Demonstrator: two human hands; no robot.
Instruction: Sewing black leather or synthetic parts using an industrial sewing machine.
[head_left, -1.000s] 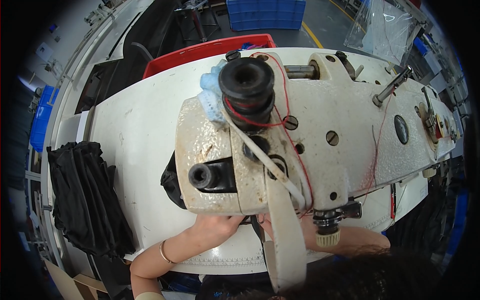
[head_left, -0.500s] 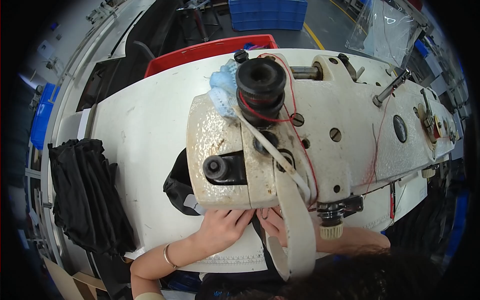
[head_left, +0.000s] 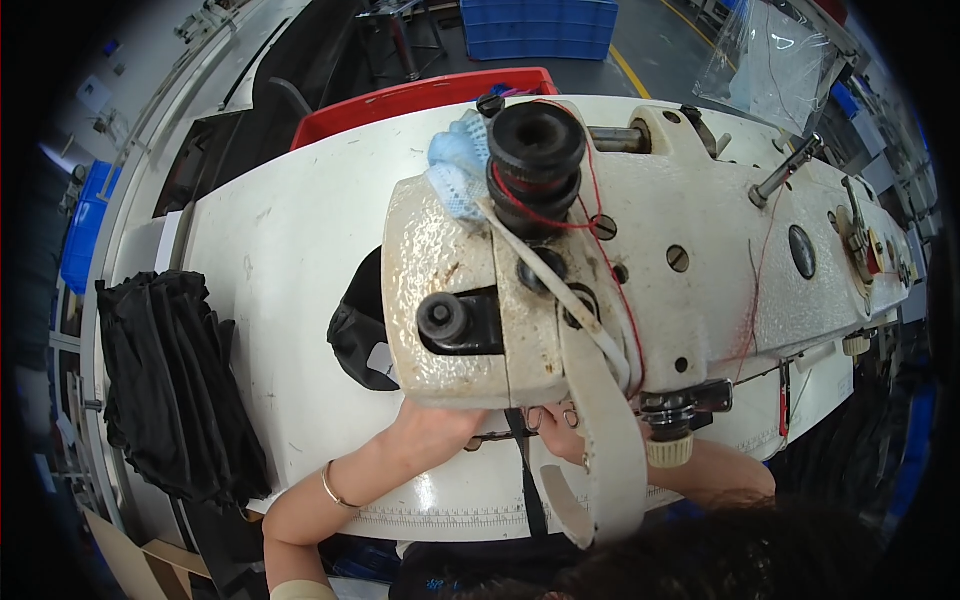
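Note:
The cream sewing machine head (head_left: 450, 240) blocks much of the work from sight. My left hand (head_left: 440, 428) reaches under its front edge, with the fingers hidden beneath it. On the other side of a narrow black strap (head_left: 530, 485) is my right hand (head_left: 562, 436), partly covered by a curved white lever (head_left: 612, 450) and metal wire loops. Its finger pose does not show clearly. Black fabric (head_left: 358, 335) with a small white label (head_left: 380, 358) sticks out to the left of the machine head. Whether either hand grips the fabric is hidden.
A stack of folded black fabric pieces (head_left: 178, 390) lies at the left of the white table (head_left: 270, 260). Behind the table stands a red bin (head_left: 400, 100), with a blue crate (head_left: 540, 28) farther back. Red thread (head_left: 615, 290) runs over the machine.
My left hand has moved forward, its fingers passing under the machine head. The black fabric has shifted forward too, and more of the strap shows. The view has tilted slightly.

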